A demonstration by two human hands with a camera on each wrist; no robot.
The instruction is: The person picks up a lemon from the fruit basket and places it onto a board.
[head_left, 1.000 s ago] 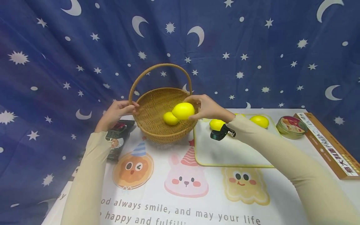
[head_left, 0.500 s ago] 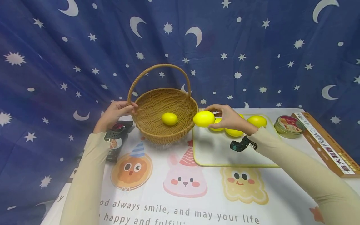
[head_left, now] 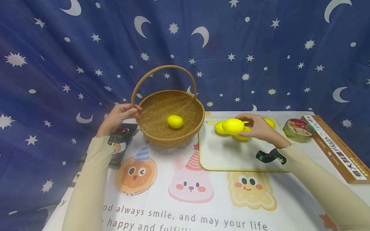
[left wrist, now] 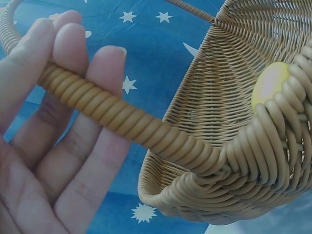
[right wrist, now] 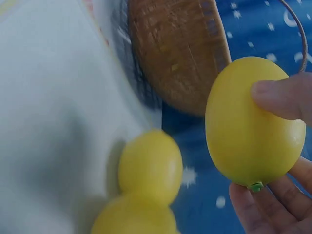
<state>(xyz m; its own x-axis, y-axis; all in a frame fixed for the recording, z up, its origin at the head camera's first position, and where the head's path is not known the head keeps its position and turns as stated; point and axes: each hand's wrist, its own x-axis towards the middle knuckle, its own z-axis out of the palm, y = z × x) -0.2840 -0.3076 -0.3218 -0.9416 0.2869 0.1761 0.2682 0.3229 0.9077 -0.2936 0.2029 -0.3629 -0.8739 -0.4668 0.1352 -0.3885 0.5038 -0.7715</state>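
My left hand [head_left: 115,118] grips the lower left end of the wrapped handle [left wrist: 131,122] of a tilted wicker basket [head_left: 167,140]. One lemon [head_left: 174,122] lies inside it. Over a white cutting board [head_left: 222,157] with a yellow rim, my right hand [head_left: 260,129] holds another lemon [head_left: 233,126]. In the right wrist view the thumb [right wrist: 278,97] presses on the held lemon's side, with fingers behind it. Several more lemons [head_left: 219,127] rest on the board, some partly hidden by the held one and by my right hand.
Right of the board stand a round tin [head_left: 298,130] and a long pasta box [head_left: 335,150]. A dark package [head_left: 121,144] lies under my left forearm. Behind everything hangs a blue curtain [head_left: 219,70] with moons and stars.
My right hand has carried its lemon rightward, out from over the basket, to above the cutting board. The left hand has kept its grip on the handle, and the basket stays put.
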